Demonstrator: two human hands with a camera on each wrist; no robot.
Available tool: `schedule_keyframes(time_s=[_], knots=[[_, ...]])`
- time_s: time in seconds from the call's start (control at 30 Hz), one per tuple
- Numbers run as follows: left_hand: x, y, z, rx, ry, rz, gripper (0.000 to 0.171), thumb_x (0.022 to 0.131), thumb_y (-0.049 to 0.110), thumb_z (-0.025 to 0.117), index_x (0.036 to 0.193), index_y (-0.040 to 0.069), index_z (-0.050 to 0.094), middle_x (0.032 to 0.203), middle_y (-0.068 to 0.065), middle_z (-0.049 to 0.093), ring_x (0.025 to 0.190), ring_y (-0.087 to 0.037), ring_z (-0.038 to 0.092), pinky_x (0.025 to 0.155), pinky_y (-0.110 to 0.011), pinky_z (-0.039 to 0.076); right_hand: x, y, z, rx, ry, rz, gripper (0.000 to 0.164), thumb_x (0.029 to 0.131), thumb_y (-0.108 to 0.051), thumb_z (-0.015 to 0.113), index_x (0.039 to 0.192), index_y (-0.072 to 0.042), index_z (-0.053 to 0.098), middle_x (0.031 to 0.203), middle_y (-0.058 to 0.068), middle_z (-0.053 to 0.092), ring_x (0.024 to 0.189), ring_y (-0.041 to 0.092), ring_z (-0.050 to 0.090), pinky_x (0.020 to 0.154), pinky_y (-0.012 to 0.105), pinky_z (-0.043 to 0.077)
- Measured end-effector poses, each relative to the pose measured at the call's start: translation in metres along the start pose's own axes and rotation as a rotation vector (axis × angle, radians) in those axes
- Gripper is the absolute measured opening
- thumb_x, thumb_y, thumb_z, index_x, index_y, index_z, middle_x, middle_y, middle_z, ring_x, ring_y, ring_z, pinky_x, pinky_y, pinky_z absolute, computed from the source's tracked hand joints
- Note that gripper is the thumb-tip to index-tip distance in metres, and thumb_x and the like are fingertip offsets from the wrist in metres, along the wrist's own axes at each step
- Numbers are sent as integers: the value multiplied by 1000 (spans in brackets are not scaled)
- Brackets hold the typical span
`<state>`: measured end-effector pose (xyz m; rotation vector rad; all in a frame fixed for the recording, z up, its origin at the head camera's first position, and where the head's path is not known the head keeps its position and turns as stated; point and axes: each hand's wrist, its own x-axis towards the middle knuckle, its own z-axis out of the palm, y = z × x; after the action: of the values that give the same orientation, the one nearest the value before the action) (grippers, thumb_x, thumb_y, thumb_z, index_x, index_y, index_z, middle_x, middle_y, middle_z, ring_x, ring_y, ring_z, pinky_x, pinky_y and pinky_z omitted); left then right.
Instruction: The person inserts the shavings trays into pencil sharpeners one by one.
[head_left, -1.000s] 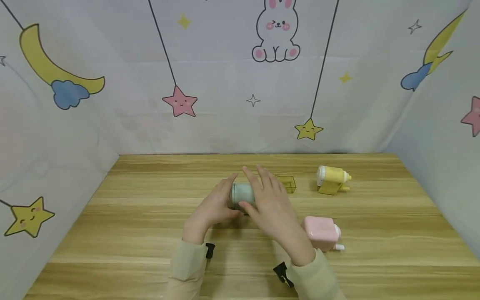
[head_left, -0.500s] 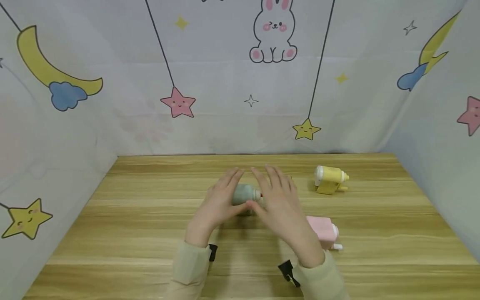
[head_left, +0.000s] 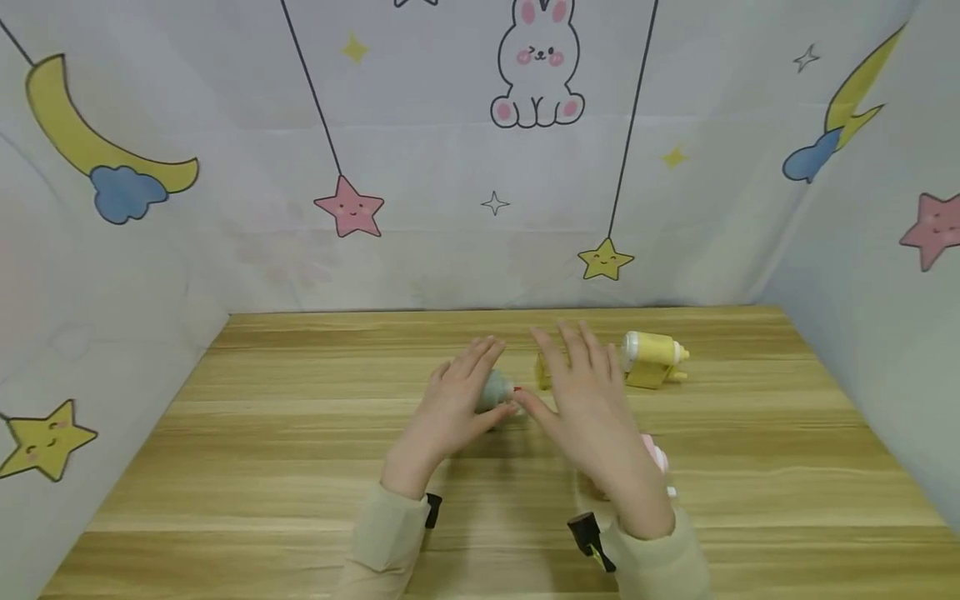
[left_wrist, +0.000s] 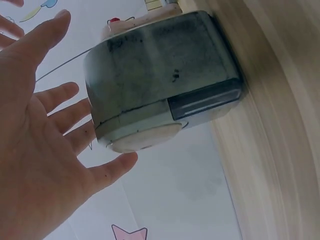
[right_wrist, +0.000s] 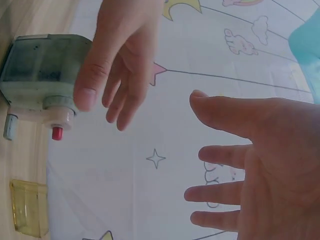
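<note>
A green device (right_wrist: 45, 67) (smudged) sits near a box (right_wrist: 30, 210).

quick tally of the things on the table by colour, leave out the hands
Grey-green: 1 (grey-green sharpener)
Yellow: 2 (yellow sharpener, see-through yellow box)
Pink: 1 (pink sharpener, mostly hidden in the head view)
Total: 4
</note>
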<state>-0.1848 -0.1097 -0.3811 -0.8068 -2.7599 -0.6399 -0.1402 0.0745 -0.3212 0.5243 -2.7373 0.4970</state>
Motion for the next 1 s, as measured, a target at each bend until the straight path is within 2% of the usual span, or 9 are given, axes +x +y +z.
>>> schedule_keyframes(time_s=[0.3, 0.4, 0.53, 0.63, 0.8, 1.0], knots=[[1, 8, 10, 79, 47, -37, 77, 82, 48, 57, 142, 13, 25, 143, -12, 34, 126, -26, 29, 101, -59, 29, -8, 14, -12, 25, -11, 42, 70, 84, -47, 55, 141, -17, 27, 143, 22, 27, 131, 37, 8, 102, 68, 11], [4, 13, 14, 108, 48, -29, 76, 83, 50, 56, 141, 11, 27, 143, -12, 36, 127, -26, 29, 103, -62, 22, -10, 19, -16, 23, -1, 57, 70, 84, -46, 56, 140, -15, 28, 142, 24, 28, 131, 39, 9, 102, 69, 12], [7, 18, 16, 159, 90, -43, 74, 81, 49, 59, 138, 10, 33, 141, -13, 39, 127, -24, 29, 105, -64, 12, -12, 28, -20, 26, 0, 75, 68, 84, -45, 55, 140, -15, 29, 141, 25, 29, 131, 39, 9, 101, 70, 11], [9, 18, 16, 171, 113, -58, 73, 79, 47, 62, 137, 9, 35, 140, -13, 40, 127, -24, 29, 106, -63, 12, -14, 35, -23, 20, -14, 87, 67, 86, -46, 53, 140, -15, 28, 141, 25, 29, 131, 38, 7, 100, 71, 10], [12, 21, 17, 174, 81, -50, 75, 80, 47, 61, 138, 9, 33, 141, -13, 39, 128, -24, 26, 107, -60, 12, -19, 49, -29, 8, -18, 98, 66, 86, -45, 52, 140, -15, 28, 141, 25, 29, 131, 39, 7, 100, 71, 8], [20, 31, 24, 232, 72, -22, 76, 79, 46, 63, 138, 8, 34, 139, -13, 41, 127, -25, 29, 108, -58, 12, -24, 61, -37, 9, -27, 108, 65, 86, -43, 54, 140, -16, 29, 141, 24, 30, 131, 40, 8, 100, 72, 8]])
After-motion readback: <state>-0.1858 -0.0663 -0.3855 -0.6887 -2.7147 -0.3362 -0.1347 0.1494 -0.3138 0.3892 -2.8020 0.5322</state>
